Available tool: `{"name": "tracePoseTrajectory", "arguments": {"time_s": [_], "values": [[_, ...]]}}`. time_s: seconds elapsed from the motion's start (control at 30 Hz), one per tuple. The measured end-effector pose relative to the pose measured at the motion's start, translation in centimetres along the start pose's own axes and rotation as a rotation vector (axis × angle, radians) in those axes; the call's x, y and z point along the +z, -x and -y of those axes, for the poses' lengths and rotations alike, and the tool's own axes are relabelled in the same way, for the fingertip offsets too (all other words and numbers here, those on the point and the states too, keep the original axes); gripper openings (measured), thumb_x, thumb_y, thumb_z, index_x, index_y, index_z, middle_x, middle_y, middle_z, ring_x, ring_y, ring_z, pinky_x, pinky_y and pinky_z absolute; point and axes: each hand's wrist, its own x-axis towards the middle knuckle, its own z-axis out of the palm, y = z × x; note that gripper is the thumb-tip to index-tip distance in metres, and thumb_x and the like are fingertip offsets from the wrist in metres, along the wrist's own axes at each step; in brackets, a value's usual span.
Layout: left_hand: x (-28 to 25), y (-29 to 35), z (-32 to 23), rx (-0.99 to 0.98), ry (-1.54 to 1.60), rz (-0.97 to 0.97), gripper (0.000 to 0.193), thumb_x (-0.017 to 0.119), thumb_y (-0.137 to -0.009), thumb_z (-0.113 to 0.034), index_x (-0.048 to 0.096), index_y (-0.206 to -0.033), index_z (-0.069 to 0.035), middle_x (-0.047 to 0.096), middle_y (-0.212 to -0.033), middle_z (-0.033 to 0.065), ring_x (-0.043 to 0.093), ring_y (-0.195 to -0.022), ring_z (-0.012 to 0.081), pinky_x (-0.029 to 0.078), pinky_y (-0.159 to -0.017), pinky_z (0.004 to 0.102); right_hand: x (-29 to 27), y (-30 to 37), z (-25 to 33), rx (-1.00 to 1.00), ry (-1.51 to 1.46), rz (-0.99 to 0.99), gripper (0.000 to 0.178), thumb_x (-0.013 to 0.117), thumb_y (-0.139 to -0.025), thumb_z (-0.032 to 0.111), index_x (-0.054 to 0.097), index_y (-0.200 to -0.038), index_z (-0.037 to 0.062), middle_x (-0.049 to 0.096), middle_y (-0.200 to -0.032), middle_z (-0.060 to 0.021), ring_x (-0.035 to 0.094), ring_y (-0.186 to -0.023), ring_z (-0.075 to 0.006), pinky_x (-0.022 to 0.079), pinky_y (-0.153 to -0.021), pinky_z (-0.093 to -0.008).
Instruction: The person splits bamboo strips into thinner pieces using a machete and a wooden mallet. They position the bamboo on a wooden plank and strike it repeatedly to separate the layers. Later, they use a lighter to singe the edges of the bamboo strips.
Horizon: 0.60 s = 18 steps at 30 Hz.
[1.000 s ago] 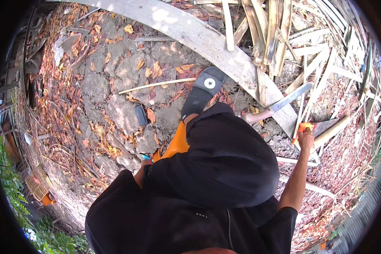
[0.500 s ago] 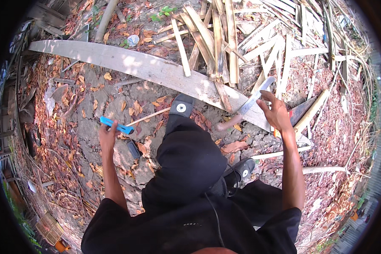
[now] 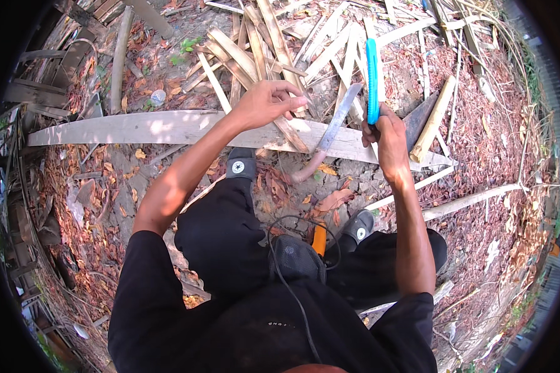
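Observation:
My right hand [image 3: 389,140] grips a blue utility knife [image 3: 373,81], held upright with its body above the fist. My left hand [image 3: 267,104] hovers over the grey plank [image 3: 186,126], fingers loosely bent and apart, with nothing visible in them. Between the two hands a machete [image 3: 340,119] lies across the plank, its pale wooden handle [image 3: 308,168] on the soil on my side. A dark flat blade [image 3: 419,121] rests just right of my right hand, beside a thick peeled stick [image 3: 434,118].
A heap of split wood strips [image 3: 255,50] spreads beyond the plank. Dry leaves [image 3: 336,200] cover the cracked soil. A pale branch [image 3: 473,200] lies to the right. An orange object [image 3: 319,239] and a dark cord [image 3: 292,292] are between my legs.
The blue utility knife has passed from my left hand to my right. My left hand has swung forward and right, over the plank. The view has shifted, and my knee has moved left.

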Motion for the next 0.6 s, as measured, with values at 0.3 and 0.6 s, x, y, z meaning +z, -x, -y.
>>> {"name": "tracePoseTrajectory", "arguments": {"time_s": [0.3, 0.6], "values": [[6.5, -1.0, 11.8, 0.541, -1.118, 0.206, 0.051, 0.073, -0.077, -0.041, 0.064, -0.126, -0.027, 0.054, -0.117, 0.0033, 0.048, -0.113, 0.0211, 0.04, -0.092, 0.0384, -3.0, 0.8, 1.6, 0.138, 0.079, -0.198, 0.061, 0.045, -0.097, 0.059, 0.052, -0.069, 0.005, 0.039, -0.056, 0.003, 0.041, -0.051, -0.0084, 0.035, -0.048, -0.0278], [2.3, -4.4, 15.2, 0.519, -1.307, 0.206, 0.028, 0.057, -0.084, -0.017, 0.068, -0.109, -0.014, 0.059, -0.109, 0.0015, 0.049, -0.115, 0.0191, 0.039, -0.093, 0.0376, -5.5, 1.3, 1.7, 0.006, 0.163, -0.248, 0.054, 0.04, -0.103, 0.047, 0.06, -0.11, -0.003, 0.042, -0.055, 0.0012, 0.041, -0.049, -0.0073, 0.032, -0.047, -0.0251]]}}
